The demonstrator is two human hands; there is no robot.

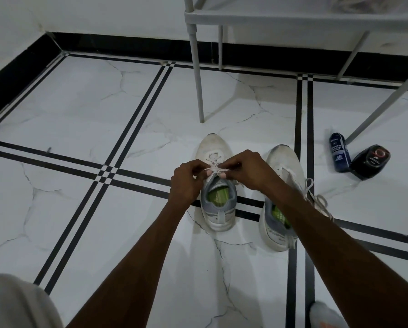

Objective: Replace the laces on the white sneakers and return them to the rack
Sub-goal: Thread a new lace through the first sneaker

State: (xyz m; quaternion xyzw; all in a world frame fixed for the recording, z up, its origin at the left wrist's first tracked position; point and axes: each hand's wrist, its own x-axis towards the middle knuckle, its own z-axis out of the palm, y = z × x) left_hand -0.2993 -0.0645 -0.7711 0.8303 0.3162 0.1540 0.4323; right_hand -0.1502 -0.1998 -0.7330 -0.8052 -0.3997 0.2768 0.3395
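Observation:
Two white sneakers with grey collars and green insoles stand side by side on the tiled floor, toes pointing away from me. Over the left sneaker (216, 214) both hands meet above the tongue. My left hand (187, 183) pinches the white lace (213, 170) on one side and my right hand (248, 169) pinches it on the other. The right sneaker (284, 159) is partly hidden by my right forearm; its white lace (316, 200) trails loose on the floor to its right.
A grey rack (293, 17) stands beyond the shoes, its legs (199, 91) reaching the floor just past the left sneaker's toe. A dark blue bottle (339, 152) and a black polish container (371, 160) lie at the right. My knee (16, 304) shows at bottom left.

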